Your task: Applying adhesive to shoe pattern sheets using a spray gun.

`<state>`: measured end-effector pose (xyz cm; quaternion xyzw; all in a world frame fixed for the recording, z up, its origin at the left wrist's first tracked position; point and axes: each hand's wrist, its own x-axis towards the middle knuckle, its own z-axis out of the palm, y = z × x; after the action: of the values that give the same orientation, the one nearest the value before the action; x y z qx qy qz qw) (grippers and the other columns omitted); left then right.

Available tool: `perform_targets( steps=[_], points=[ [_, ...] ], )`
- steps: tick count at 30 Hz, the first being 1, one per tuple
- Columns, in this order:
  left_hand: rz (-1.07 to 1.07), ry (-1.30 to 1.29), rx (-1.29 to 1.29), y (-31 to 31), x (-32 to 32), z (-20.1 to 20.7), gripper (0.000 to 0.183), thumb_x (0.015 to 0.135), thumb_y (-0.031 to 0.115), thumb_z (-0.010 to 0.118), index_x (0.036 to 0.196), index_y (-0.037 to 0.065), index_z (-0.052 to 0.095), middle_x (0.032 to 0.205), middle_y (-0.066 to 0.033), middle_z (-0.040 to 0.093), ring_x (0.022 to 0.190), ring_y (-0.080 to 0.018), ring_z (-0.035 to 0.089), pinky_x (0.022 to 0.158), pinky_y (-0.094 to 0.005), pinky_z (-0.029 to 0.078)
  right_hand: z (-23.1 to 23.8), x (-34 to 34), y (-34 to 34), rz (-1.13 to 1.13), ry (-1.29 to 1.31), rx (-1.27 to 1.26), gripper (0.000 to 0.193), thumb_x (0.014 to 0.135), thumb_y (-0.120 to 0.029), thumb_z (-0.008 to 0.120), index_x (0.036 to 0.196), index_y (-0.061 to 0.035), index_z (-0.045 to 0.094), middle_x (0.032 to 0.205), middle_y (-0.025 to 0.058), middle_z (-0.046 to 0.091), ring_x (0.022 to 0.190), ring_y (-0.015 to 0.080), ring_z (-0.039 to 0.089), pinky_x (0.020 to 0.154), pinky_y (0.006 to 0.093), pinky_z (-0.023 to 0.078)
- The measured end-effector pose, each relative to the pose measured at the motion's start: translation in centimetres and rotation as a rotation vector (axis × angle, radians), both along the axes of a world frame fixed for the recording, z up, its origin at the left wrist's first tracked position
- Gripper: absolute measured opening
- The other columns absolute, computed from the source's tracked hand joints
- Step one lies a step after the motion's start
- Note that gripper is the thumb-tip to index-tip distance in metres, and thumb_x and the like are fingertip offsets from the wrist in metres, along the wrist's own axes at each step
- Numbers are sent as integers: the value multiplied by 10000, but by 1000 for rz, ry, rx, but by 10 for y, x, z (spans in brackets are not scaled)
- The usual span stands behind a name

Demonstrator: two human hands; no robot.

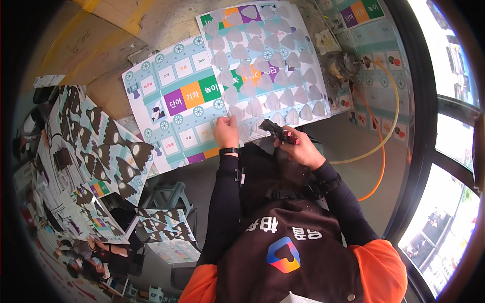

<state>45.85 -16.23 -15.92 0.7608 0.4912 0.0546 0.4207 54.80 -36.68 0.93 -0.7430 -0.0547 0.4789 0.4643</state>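
My left hand (226,133) is closed in a pinch at the near edge of a printed sheet (319,105). Whatever its fingertips hold, if anything, is too small to make out. Rows of grey, semi-clear petal-shaped pieces (273,102) lie over that sheet. My right hand (303,150) grips a black, gun-like tool (275,132) with red parts, its dark front end pointing toward the sheet's near edge. Under the covered sheet and to its left lies another printed sheet (174,132) with purple, orange and green blocks and wheel pictures.
A crusted pot (345,64) stands right of the sheets; a yellow hose (394,108) and an orange hose (382,164) curve beside me. Sheets bearing dark pieces (98,146) lie at left. A grey stool (169,199) stands below the table. Other people (96,260) sit at lower left.
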Motion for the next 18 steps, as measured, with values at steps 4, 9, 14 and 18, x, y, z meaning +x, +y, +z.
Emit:
perform_targets(
  steps=[4, 9, 14, 18],
  points=[
    [-56, 77, 66, 1, -4, -7, 320, 832, 334, 777, 783, 56, 625, 697, -90, 700, 651, -279, 689, 632, -395, 526, -5, 3, 7, 98, -12, -47, 202, 856, -59, 597, 1058, -65, 609, 919, -12, 677, 615, 69, 552, 530, 245, 470],
    [-101, 34, 90, 5, -9, -4, 321, 824, 326, 788, 792, 56, 618, 706, -96, 693, 654, -293, 679, 627, -401, 520, -11, 2, 23, 89, -47, -30, 154, 855, -72, 604, 1008, -69, 615, 868, -21, 667, 577, 73, 540, 526, 252, 456],
    [-186, 17, 86, 10, -5, 1, 331, 824, 322, 792, 820, 52, 600, 714, -118, 690, 665, -320, 674, 626, -416, 512, -13, 4, 33, 97, -119, -5, 144, 849, -86, 619, 991, -66, 613, 840, -20, 657, 575, 79, 544, 531, 260, 459],
    [-145, 77, 148, 24, -19, 3, 365, 820, 329, 792, 916, 58, 566, 757, -150, 681, 729, -370, 666, 663, -463, 502, -9, 5, 37, 95, -158, -12, 213, 848, -149, 641, 1012, -17, 612, 751, 87, 641, 637, 185, 609, 629, 356, 491]
  ],
)
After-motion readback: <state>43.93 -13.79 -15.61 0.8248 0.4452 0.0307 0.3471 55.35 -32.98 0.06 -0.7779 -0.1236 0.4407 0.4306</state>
